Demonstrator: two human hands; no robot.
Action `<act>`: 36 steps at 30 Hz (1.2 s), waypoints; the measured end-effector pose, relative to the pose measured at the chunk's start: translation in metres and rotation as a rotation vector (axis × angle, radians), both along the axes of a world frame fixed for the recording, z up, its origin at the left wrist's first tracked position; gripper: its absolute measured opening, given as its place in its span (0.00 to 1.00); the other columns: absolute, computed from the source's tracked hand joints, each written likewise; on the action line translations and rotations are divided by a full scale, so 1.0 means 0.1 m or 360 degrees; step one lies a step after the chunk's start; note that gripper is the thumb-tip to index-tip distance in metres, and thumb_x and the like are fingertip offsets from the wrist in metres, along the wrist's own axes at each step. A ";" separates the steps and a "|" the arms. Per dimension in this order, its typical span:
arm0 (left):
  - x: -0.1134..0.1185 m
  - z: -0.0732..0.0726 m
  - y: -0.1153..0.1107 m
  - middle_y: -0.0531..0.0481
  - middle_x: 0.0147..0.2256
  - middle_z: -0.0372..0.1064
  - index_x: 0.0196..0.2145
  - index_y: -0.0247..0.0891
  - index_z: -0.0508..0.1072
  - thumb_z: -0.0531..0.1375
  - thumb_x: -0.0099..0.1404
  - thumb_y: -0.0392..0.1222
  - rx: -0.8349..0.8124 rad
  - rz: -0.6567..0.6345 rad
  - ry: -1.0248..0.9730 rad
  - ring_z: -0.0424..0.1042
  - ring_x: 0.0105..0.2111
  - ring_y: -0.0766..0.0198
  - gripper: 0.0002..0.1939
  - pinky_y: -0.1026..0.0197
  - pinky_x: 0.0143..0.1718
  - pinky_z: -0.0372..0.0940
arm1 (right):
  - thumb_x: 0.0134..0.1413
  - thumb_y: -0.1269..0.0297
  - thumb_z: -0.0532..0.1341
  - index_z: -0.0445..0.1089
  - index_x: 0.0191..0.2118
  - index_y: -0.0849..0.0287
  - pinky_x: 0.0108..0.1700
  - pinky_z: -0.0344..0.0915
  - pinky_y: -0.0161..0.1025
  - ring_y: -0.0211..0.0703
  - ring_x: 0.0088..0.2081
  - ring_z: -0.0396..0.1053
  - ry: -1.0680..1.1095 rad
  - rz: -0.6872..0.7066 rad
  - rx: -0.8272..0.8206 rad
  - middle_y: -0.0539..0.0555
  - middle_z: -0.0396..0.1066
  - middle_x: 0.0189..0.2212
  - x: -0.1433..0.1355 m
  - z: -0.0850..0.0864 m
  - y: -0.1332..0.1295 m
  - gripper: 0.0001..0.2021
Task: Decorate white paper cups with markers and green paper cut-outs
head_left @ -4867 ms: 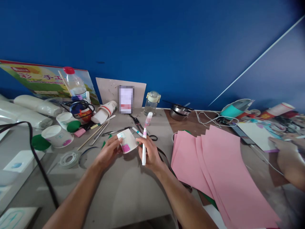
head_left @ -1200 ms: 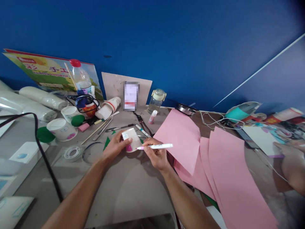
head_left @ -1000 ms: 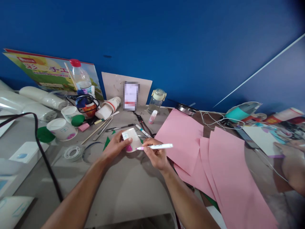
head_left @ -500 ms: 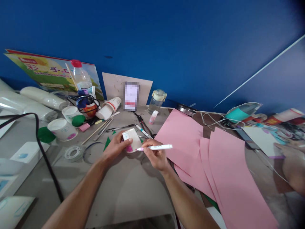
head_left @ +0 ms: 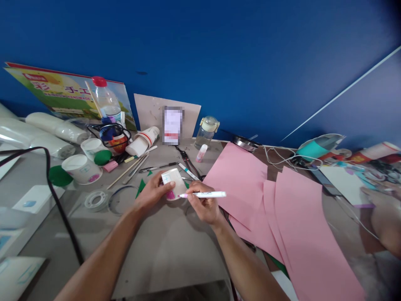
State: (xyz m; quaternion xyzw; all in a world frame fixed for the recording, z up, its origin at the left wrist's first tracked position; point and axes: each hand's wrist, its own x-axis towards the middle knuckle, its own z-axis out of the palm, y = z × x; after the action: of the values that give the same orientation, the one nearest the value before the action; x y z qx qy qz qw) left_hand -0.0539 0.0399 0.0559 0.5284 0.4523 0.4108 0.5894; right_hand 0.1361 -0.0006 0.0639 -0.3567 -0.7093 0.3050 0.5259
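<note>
Between the thumb and fingers of my left hand (head_left: pixel 153 190) is a small white paper cup (head_left: pixel 177 180), tilted, with a teal plus mark and a pink patch near its lower edge. My right hand (head_left: pixel 203 205) grips a white acrylic marker (head_left: pixel 210 194) like a pen. Its pink tip touches or nearly touches the cup's side, right of the pink patch; I cannot tell which. Just behind the cup lies a second white marker with a teal band (head_left: pixel 187 170). A black pen (head_left: pixel 158 167) and green paper scraps (head_left: pixel 140 187) are near my left fingers.
Pink paper sheets (head_left: pixel 300 225) cover the table to the right. Left stand decorated paper cups (head_left: pixel 79 169), a tape roll (head_left: pixel 95 201) and a red-capped bottle (head_left: pixel 106 100). A glass jar (head_left: pixel 206 130), a glue stick (head_left: pixel 201 153) and a propped phone (head_left: pixel 173 125) stand behind. Another person's hand (head_left: pixel 387 213) is far right.
Both hands keep their hold on the cup and the marker. The marker has shifted only very slightly; nothing else has visibly moved.
</note>
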 end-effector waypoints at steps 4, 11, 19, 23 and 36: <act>0.00 -0.03 0.01 0.43 0.37 0.73 0.47 0.33 0.71 0.67 0.54 0.55 0.0007 -0.0009 -0.0001 0.71 0.36 0.53 0.29 0.58 0.34 0.63 | 0.59 0.66 0.57 0.69 0.31 0.55 0.37 0.63 0.42 0.42 0.30 0.65 -0.0059 -0.0012 0.0031 0.51 0.69 0.26 0.00 0.02 0.00 0.06; -0.02 -0.07 0.02 0.41 0.40 0.73 0.48 0.33 0.71 0.66 0.55 0.55 0.0051 -0.0011 0.0070 0.71 0.40 0.51 0.29 0.56 0.38 0.63 | 0.59 0.67 0.57 0.69 0.31 0.56 0.37 0.63 0.42 0.42 0.30 0.65 -0.0070 -0.0019 0.0079 0.51 0.69 0.26 0.00 0.01 0.00 0.05; -0.04 -0.13 0.04 0.40 0.42 0.74 0.50 0.33 0.70 0.65 0.56 0.56 0.0076 -0.0032 0.0132 0.71 0.42 0.49 0.30 0.55 0.39 0.64 | 0.59 0.67 0.57 0.69 0.31 0.56 0.36 0.63 0.42 0.41 0.29 0.65 -0.0075 -0.0024 0.0089 0.51 0.68 0.25 0.00 0.00 0.00 0.06; -0.04 -0.11 0.03 0.40 0.43 0.74 0.50 0.34 0.70 0.65 0.55 0.56 0.0084 -0.0028 0.0133 0.72 0.42 0.48 0.30 0.54 0.39 0.64 | 0.59 0.67 0.57 0.68 0.31 0.56 0.36 0.62 0.42 0.41 0.29 0.65 -0.0080 -0.0020 0.0089 0.50 0.68 0.25 0.00 0.01 0.01 0.06; -0.02 -0.12 0.04 0.41 0.40 0.74 0.49 0.33 0.70 0.66 0.54 0.56 0.0038 -0.0022 0.0134 0.72 0.40 0.50 0.31 0.54 0.38 0.64 | 0.58 0.68 0.57 0.68 0.31 0.56 0.35 0.62 0.41 0.40 0.28 0.64 -0.0102 -0.0035 0.0106 0.50 0.67 0.24 0.00 0.02 0.01 0.06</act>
State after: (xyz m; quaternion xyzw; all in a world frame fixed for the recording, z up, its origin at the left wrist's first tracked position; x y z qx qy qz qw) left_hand -0.0560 0.0437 0.0442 0.5554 0.4682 0.3896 0.5662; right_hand 0.1358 0.0000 0.0658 -0.3563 -0.7317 0.2639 0.5177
